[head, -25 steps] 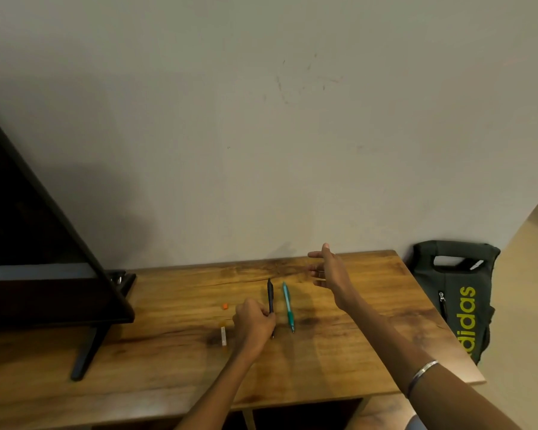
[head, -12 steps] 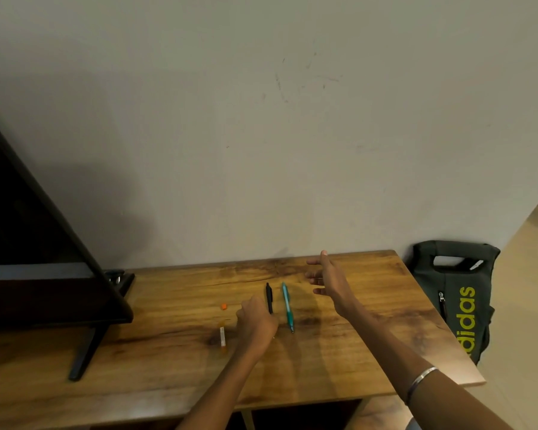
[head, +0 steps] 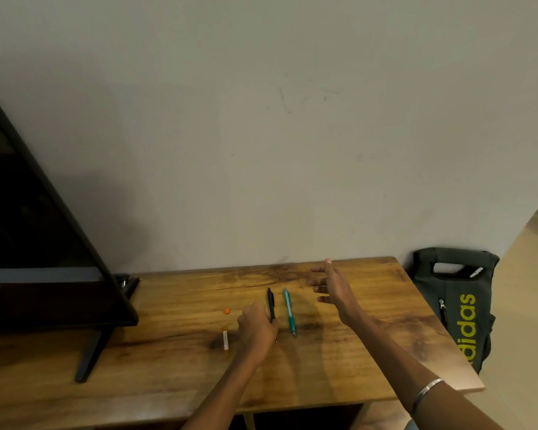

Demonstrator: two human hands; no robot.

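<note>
Black pen lay on the wooden table in the head view, about mid-table and a little towards the far edge, its length running from near to far. Your left hand sat over its near end with the fingers curled round it, so you were grasping the pen there. The back of the hand faced the camera and hid the fingertips, and only the far part of the barrel showed beyond your knuckles.

Just to the right of it, apart but almost parallel, lay a teal pen, with nothing touching it. Your right hand hung over the table to the right of the teal pen, released, with the fingers spread and pointing left and nothing in it. A silver bangle circled that wrist, nearer the camera.

To the left of your left hand lay a small white and orange tube, just beside the hand. A little orange piece sat farther back, apart from the tube.

At the far left a dark screen stood on the table, and its black foot reached towards the near edge. Off the table's right end a dark green bag with yellow lettering leaned upright against the pale wall.
</note>
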